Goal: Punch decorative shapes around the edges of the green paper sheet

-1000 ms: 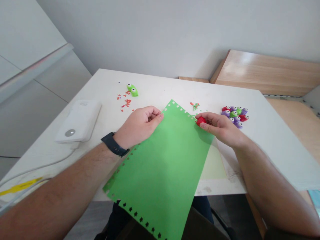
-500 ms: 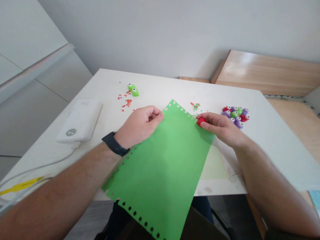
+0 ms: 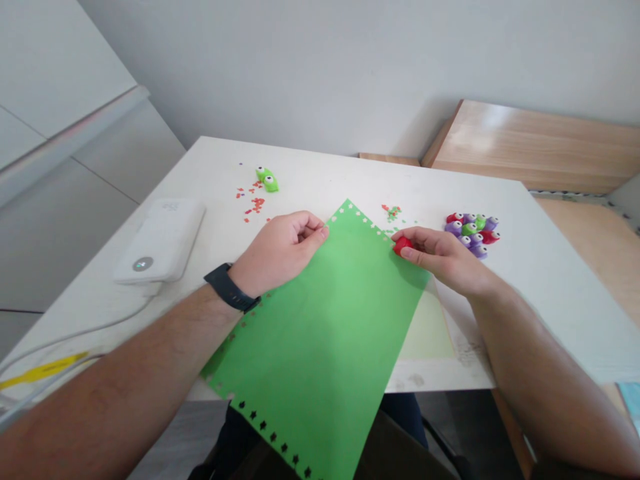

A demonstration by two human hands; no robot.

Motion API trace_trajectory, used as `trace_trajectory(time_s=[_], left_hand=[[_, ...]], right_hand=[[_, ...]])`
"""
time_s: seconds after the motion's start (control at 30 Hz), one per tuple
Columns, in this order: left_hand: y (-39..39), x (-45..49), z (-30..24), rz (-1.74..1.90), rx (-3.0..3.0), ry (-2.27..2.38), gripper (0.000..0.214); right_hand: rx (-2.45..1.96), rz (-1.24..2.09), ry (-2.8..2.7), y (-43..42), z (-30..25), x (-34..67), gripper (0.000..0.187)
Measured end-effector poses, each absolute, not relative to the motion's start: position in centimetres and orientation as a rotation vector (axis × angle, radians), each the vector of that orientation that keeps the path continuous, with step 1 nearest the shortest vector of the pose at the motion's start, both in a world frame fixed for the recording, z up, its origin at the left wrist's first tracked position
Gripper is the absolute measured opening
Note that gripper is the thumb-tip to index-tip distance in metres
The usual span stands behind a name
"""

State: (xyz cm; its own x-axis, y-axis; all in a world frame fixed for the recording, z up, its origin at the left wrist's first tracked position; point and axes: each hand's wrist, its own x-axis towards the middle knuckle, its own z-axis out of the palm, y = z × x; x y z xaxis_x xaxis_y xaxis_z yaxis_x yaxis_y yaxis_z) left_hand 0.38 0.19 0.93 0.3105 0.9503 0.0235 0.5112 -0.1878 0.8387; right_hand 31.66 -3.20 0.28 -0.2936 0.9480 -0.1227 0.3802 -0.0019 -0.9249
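Note:
A green sheet of paper (image 3: 320, 313) slants across the table's front edge, with rows of star-shaped holes along several edges. My left hand (image 3: 287, 247), with a dark band at the wrist, pinches the sheet's upper left edge between thumb and fingers. On the upper right edge, my right hand (image 3: 440, 257) is closed round a small red paper punch (image 3: 403, 247), which is partly covered by the fingers. The paper's edge meets the punch; whether it sits in the slot is hidden.
Right of my right hand are several red, purple and green eyed pieces (image 3: 470, 230). Two green ones (image 3: 267, 179) lie at the back left near red paper bits (image 3: 256, 204). Green and red bits (image 3: 393, 213) lie behind the sheet. A white power bank (image 3: 163, 240) with cable stands left.
The sheet's lower end has swung slightly to the left. Both hands keep nearly the same place and the same hold.

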Motion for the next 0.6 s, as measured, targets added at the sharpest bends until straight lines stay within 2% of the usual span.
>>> trace_trajectory(time_s=[0.6], left_hand=[[0.24,0.32,0.9,0.742,1.832,1.308,0.039]], right_hand=[[-1.414,1.25,-1.715,-3.08,0.33,31.87,0.035]])
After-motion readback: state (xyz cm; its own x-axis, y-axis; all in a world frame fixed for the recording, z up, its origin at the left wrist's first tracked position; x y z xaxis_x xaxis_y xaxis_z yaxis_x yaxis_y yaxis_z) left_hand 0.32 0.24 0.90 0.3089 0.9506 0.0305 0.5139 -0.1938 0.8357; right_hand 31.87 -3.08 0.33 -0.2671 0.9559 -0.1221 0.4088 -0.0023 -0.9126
